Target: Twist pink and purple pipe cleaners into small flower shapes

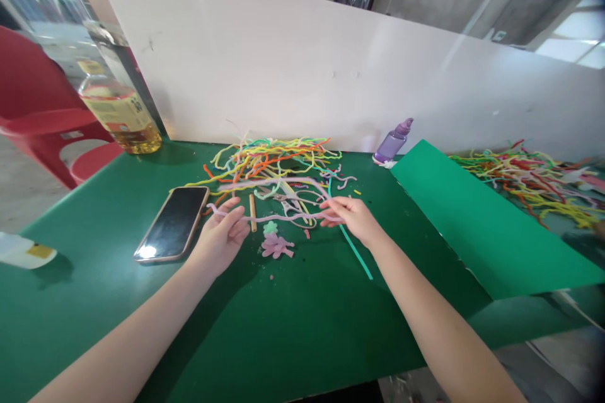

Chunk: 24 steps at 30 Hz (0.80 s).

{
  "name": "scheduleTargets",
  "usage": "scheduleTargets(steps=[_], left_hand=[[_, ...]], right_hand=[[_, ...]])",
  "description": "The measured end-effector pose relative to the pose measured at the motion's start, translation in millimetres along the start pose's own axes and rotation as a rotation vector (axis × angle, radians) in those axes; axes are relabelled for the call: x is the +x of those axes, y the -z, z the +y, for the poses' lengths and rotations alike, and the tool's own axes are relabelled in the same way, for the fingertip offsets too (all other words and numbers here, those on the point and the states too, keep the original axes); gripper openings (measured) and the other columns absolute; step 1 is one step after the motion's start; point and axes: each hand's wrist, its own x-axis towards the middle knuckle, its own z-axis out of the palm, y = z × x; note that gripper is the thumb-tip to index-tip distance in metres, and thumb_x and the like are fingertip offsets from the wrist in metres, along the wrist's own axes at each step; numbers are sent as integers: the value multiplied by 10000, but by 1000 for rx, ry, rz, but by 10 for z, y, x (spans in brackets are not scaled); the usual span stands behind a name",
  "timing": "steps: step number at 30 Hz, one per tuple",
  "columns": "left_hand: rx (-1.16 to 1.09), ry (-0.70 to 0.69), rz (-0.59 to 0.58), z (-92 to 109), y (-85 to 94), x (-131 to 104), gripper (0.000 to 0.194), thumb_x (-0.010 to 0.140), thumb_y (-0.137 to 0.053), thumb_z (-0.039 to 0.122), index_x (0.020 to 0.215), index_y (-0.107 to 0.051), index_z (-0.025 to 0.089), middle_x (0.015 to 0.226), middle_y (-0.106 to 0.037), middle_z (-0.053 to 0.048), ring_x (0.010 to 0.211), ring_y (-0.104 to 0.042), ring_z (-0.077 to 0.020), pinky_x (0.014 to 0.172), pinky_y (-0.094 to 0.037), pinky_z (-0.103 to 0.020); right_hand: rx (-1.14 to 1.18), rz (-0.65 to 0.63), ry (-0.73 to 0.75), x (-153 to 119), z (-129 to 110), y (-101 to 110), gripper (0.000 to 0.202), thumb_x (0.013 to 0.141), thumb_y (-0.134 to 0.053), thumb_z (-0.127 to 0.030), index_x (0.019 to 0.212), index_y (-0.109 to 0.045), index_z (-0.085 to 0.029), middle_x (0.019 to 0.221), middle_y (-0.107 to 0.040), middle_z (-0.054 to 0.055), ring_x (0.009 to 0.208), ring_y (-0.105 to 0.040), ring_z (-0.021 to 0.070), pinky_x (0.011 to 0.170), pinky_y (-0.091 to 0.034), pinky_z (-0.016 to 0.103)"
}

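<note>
A long pale purple fuzzy strand [283, 217] is stretched between my two hands above the green table. My left hand [224, 234] pinches it near one end, beside the phone. At its other side my right hand [348, 215] has its fingers closed on the strand, which bends back leftward from there. Scissors [293, 206] lie partly behind the strand. Below it on the table are a pink-purple flower shape [276, 245] and a small mint-green piece [270, 227]. A thin wooden stick [253, 213] lies just right of my left hand.
Behind the hands sits a pile of colourful strands [274, 160]. A phone [174, 225], an oil bottle [120, 113] and a white bottle [26, 252] are at left. A purple bottle [392, 143] and a green board [486, 227] are at right, with more strands [524, 179] beyond.
</note>
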Motion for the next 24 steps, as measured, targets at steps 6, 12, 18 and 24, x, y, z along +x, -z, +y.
scheduleTargets(steps=[6, 12, 18, 24], left_hand=[[-18, 48, 18, 26, -26, -30, 172, 759, -617, 64, 900, -574, 152, 489, -330, 109, 344, -291, 2, 362, -253, -130], [-22, 65, -6, 6, -6, -32, 156, 757, -624, 70, 886, -576, 143, 486, -338, 107, 347, -302, 3, 370, -260, -129], [-19, 61, -29, -23, 14, -26, 195, 734, -644, 64, 890, -569, 153, 489, -321, 109, 360, -307, -5, 384, -268, -131], [-7, 72, -20, -33, 29, -17, 178, 729, -649, 71, 857, -562, 159, 480, -309, 112, 354, -290, -7, 376, -259, -126]], right_hand=[[-582, 428, 97, -34, -103, 340, 381, 905, -322, -437, 954, -577, -158, 663, -677, 44, 524, -600, 131, 561, -437, 247], [-1028, 119, -245, -170, -32, 500, 290, 842, -455, -373, 702, -605, -167, 498, -619, 30, 452, -560, 143, 481, -355, 242], [-1187, 469, -35, -161, -359, 299, 312, 809, -513, -441, 977, -573, -185, 802, -671, 94, 691, -621, 238, 538, -391, 293], [-700, 164, 506, -1057, 204, -213, 170, 831, -514, -407, 836, -539, -238, 791, -630, 56, 720, -597, 186, 648, -463, 303]])
